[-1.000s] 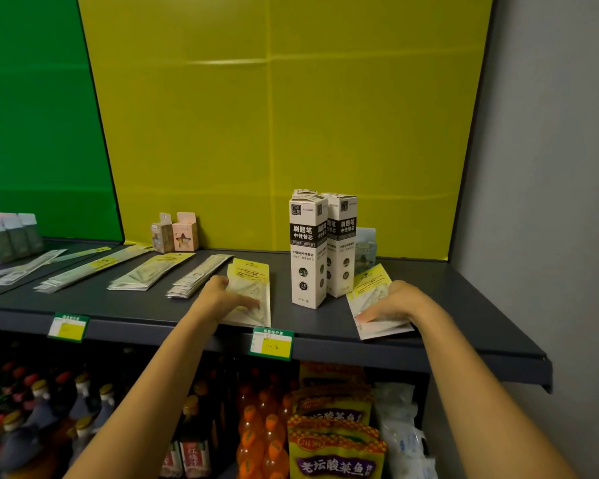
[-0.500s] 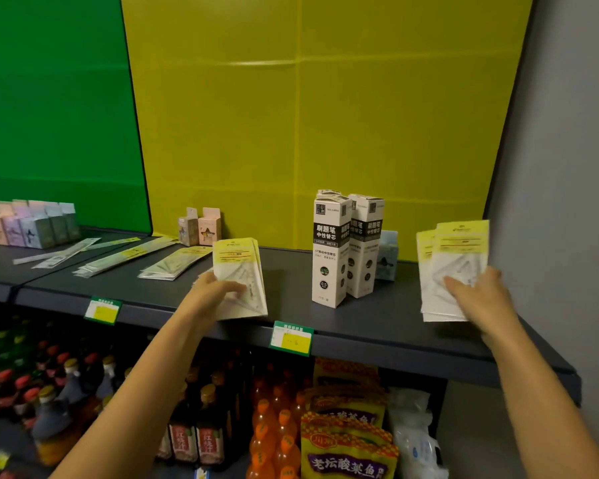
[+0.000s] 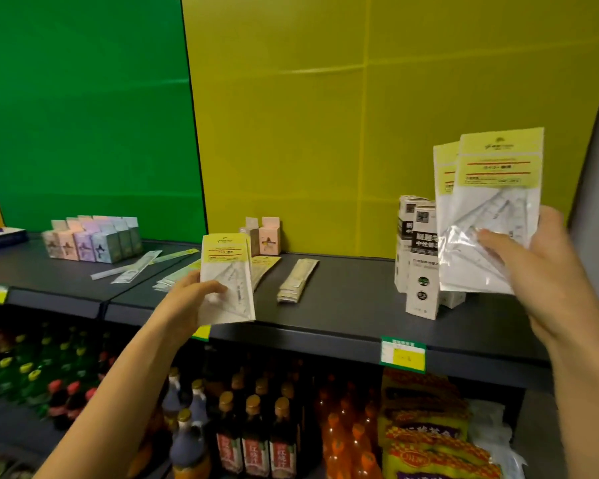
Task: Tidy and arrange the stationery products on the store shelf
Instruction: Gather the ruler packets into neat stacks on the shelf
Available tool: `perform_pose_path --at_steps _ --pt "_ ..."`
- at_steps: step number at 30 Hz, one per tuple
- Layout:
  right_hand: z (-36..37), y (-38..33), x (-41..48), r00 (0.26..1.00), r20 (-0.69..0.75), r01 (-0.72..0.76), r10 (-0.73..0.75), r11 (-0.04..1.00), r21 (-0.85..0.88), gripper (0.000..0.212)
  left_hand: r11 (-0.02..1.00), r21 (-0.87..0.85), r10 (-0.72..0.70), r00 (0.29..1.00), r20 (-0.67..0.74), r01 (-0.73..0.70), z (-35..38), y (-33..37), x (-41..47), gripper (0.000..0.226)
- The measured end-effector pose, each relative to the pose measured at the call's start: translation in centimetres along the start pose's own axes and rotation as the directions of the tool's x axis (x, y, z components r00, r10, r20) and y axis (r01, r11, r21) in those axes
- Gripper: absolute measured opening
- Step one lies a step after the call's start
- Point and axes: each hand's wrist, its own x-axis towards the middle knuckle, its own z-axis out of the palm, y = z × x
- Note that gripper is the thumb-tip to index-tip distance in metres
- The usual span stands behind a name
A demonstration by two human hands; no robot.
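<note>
Head view: left grip (image 3: pixel 184 302) clasps set-square packets (image 3: pixel 227 267), right grip (image 3: pixel 554 271) clasps a second bundle (image 3: pixel 491 202)

Glossy clear plastic packets (image 3: pixel 488 216) with yellow paper headers; matt dark shelf (image 3: pixel 343 305), probably metal; cardboard boxes (image 3: pixel 422 267).

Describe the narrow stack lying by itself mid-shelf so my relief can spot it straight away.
Look at the dark shelf in front of the yellow back panel. Between the packets in the left hand and the tall black-and-white boxes, a narrow stack lies flat. It lies apart from everything and shows no yellow label, unlike the long sleeves to its left.
</note>
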Motion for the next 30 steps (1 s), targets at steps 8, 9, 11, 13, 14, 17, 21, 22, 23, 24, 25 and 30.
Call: perform_pose_path --at_steps 8,9,11,13,14,17,21,22,23,24,25,30 --pt "13.6 2.8 -2.9 0.964 0.194 -0.149 0.181 0.974 -0.171 0.043 0.989 0.118 -0.093 0.994 0.051 0.086 -5.6 -0.3 3.9 0.025" --pt "14.9 3.1 -3.0 0.955 0.212 -0.173 0.207 0.97 -0.168 0.041 0.989 0.122 -0.092 0.994 0.061 0.084 -5.9 -0.2 4.4 0.025" --pt "17.6 3.4 -3.0 0.938 0.234 -0.222 0.254 0.963 -0.156 0.038 0.99 0.121 -0.08 0.992 0.099 0.068 -6.3 -0.2 5.5 0.026" --pt "19.9 3.9 -2.6 0.92 0.253 -0.269 0.298 0.952 -0.144 0.037 0.99 0.122 -0.082 0.987 0.135 0.066 -6.3 0.1 6.5 0.028" --pt "21.0 4.2 -2.4 0.912 0.265 -0.284 0.312 0.949 -0.138 0.037 0.99 0.122 -0.082 0.985 0.153 0.064 -6.2 0.2 7.2 0.03" --pt "23.6 5.4 -1.3 0.891 0.284 -0.331 0.354 0.935 -0.126 0.037 0.989 0.143 -0.08 0.973 0.217 0.05 -5.4 0.2 9.5 0.039" --pt "26.5 7.0 0.9 0.859 0.299 -0.411 0.416 0.908 -0.08 0.041 0.986 0.165 -0.058 0.969 0.239 0.018 -3.1 0.4 12.4 0.043" --pt "27.0 7.3 1.4 0.846 0.317 -0.431 0.428 0.9 -0.065 0.041 0.985 0.172 -0.053 0.969 0.242 0.01 -2.6 0.3 13.1 0.042" --pt "27.6 7.6 1.9 0.835 0.333 -0.447 0.438 0.893 -0.052 0.041 0.982 0.189 -0.052 0.968 0.244 0.005 -2.1 0.3 13.8 0.041" --pt "28.2 7.9 2.3 0.824 0.349 -0.459 0.446 0.887 -0.049 0.04 0.98 0.201 -0.051 0.967 0.251 0.0 -1.6 0.2 14.6 0.041" --pt "28.8 8.2 2.7 0.815 0.361 -0.468 0.454 0.882 -0.052 0.04 0.979 0.205 -0.049 0.965 0.257 -0.005 -1.2 0.1 15.1 0.039" --pt "31.5 10.1 4.0 0.766 0.404 -0.528 0.501 0.848 -0.051 0.045 0.976 0.217 -0.054 0.97 0.239 0.001 0.4 -1.2 17.1 0.043"
